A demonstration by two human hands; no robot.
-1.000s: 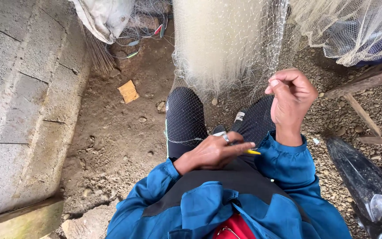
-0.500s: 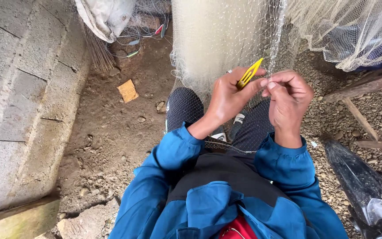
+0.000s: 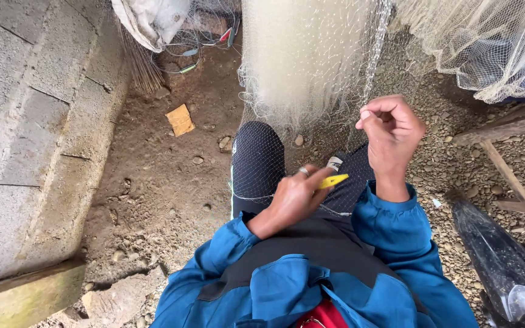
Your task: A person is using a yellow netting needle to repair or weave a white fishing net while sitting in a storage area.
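Net [image 3: 311, 54] ahead over the knees, block wall [image 3: 25, 121] left, wooden frame [image 3: 505, 133] right.

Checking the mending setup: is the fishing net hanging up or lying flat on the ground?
Hanging. The fishing net drapes down from above onto the knees; the right hand pinches its mesh.

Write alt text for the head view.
A seated person's left hand holds a yellow netting needle over the lap while the right hand pinches the pale fishing net hanging in front, above gravelly ground.
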